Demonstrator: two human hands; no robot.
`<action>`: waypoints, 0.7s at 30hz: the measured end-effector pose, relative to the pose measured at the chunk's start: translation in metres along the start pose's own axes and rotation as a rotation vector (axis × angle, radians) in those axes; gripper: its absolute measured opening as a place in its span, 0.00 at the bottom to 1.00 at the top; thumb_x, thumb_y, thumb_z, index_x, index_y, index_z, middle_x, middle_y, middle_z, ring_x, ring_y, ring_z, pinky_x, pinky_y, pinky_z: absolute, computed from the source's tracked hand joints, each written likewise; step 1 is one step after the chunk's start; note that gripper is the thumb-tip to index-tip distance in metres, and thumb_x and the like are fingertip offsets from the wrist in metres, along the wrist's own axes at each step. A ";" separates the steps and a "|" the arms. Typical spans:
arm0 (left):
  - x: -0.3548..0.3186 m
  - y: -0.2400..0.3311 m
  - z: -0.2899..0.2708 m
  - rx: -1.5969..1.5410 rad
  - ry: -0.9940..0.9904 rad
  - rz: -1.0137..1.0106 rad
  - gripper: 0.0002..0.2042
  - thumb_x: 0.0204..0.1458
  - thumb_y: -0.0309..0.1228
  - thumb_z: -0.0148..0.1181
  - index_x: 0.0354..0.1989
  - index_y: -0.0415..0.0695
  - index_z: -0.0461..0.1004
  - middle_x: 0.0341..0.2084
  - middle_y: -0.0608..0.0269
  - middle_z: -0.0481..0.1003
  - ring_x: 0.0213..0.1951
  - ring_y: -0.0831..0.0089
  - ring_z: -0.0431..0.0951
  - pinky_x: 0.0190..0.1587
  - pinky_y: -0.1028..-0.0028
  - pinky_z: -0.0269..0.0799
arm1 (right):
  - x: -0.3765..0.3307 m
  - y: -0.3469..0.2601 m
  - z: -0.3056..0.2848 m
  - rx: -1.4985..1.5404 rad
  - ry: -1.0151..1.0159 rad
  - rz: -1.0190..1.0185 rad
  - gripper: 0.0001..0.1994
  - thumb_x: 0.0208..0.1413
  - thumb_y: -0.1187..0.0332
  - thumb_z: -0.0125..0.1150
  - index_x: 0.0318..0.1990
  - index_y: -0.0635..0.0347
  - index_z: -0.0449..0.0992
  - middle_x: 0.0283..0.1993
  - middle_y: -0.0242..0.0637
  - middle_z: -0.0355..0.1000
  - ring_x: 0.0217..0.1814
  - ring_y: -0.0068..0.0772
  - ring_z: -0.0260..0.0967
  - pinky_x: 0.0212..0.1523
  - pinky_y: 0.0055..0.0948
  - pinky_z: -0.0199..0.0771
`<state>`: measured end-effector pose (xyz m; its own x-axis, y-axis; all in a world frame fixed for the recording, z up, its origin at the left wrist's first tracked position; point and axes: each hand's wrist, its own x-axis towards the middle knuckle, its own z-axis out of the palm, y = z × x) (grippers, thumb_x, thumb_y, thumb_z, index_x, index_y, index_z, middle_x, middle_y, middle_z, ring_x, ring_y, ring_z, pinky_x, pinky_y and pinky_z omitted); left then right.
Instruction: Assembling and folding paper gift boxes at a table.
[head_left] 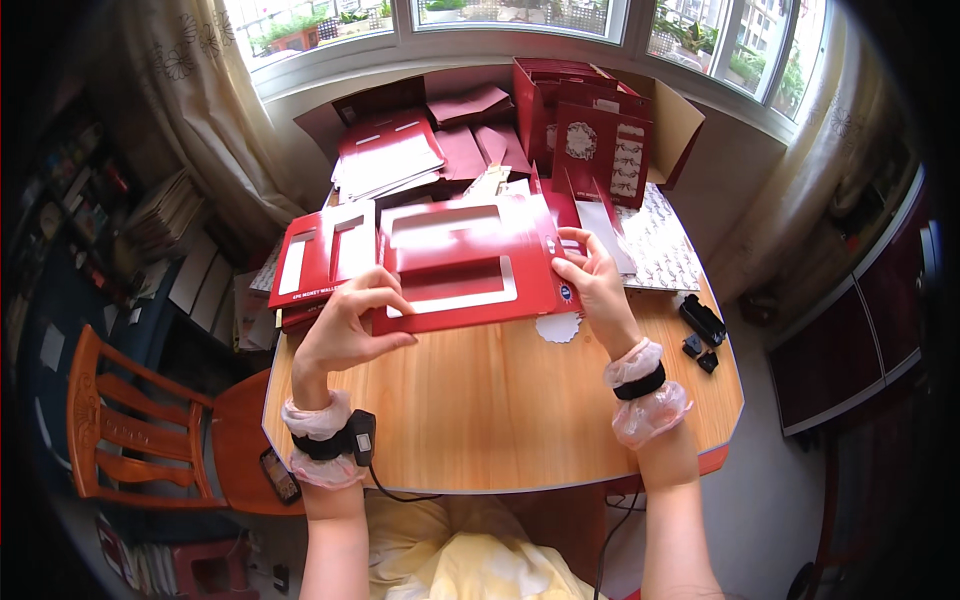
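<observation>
A flat red cardboard wallet sleeve [450, 316] with two rectangular cut-out windows is raised over the table, tilted toward me. My right hand [597, 281] grips its right edge, thumb on the front face and fingers curled behind. At the lower left corner, the fingers of my left hand [352, 325] touch the red front near the lower window. The left thumb stands apart, below the sleeve's edge. Similar red sleeves [310, 285] lie stacked just left of the held one. Below its right end, a white scalloped paper piece [558, 327] lies on the wood.
Red folders and white sheets [388, 160] pile up at the back left of the wooden table [480, 420]. An open carton [672, 125] of red packs stands at the back right. Small black objects [703, 320] lie near the right edge. A wooden chair [140, 430] stands left.
</observation>
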<state>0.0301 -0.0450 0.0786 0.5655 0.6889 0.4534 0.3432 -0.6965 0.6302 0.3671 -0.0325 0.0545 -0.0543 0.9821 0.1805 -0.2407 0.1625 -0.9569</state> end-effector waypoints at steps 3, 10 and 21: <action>-0.005 0.017 -0.007 0.071 -0.110 -0.064 0.15 0.38 0.29 0.81 0.35 0.43 0.82 0.36 0.66 0.72 0.39 0.74 0.74 0.41 0.72 0.71 | -0.009 0.002 0.005 0.015 -0.039 -0.069 0.22 0.63 0.81 0.54 0.63 0.65 0.59 0.50 0.47 0.78 0.47 0.26 0.78 0.47 0.23 0.80; 0.000 0.033 -0.001 0.330 0.045 0.021 0.26 0.37 0.31 0.79 0.47 0.45 0.76 0.40 0.62 0.75 0.44 0.65 0.76 0.50 0.66 0.73 | -0.037 0.009 0.029 -0.059 -0.108 -0.107 0.22 0.61 0.85 0.51 0.62 0.63 0.60 0.49 0.44 0.77 0.47 0.24 0.77 0.46 0.20 0.79; 0.001 0.021 0.046 0.420 -0.207 -0.170 0.27 0.38 0.24 0.68 0.50 0.40 0.67 0.43 0.52 0.76 0.48 0.56 0.78 0.54 0.64 0.74 | -0.055 0.025 0.037 -0.140 -0.277 0.021 0.24 0.59 0.83 0.54 0.61 0.60 0.59 0.48 0.43 0.77 0.45 0.24 0.78 0.37 0.18 0.80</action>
<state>0.0720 -0.0682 0.0629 0.5981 0.7749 0.2045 0.6916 -0.6279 0.3570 0.3280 -0.0855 0.0289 -0.3246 0.9251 0.1971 -0.1021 0.1729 -0.9796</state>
